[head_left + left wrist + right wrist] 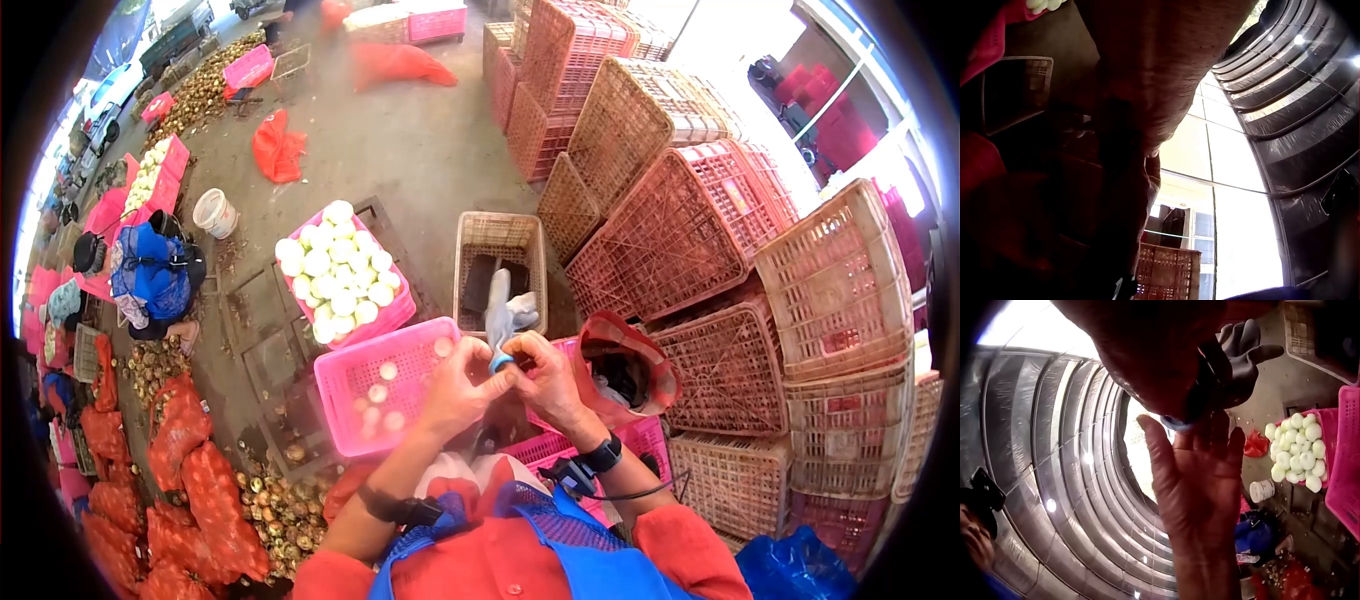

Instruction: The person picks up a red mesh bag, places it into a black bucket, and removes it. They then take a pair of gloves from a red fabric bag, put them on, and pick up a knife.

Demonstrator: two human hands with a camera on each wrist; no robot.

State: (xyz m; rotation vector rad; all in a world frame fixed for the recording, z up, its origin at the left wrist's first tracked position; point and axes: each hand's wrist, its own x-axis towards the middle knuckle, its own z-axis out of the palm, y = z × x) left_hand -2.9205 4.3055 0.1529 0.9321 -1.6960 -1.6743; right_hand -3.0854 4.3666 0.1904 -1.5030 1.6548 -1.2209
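Observation:
In front of the body, both hands hold a grey work glove [497, 312] by its blue cuff, its fingers pointing away. My left hand [463, 388] grips the near left side of the cuff. From the other side my right hand [546, 378] pinches the cuff, a dark watch on its wrist. In the right wrist view the glove [1242, 361] hangs with spread fingers, the left palm [1202, 487] facing the camera below it. Beneath the hands stands a pink crate [335, 400] with several peeled onions on its bottom.
A full crate of peeled onions [338, 268] stands ahead left, a beige crate [462, 255] with dark contents straight ahead. A red bag [655, 350] sits at the right, before tall stacks of crates [690, 200]. Red sacks [215, 500] and loose onions lie at lower left.

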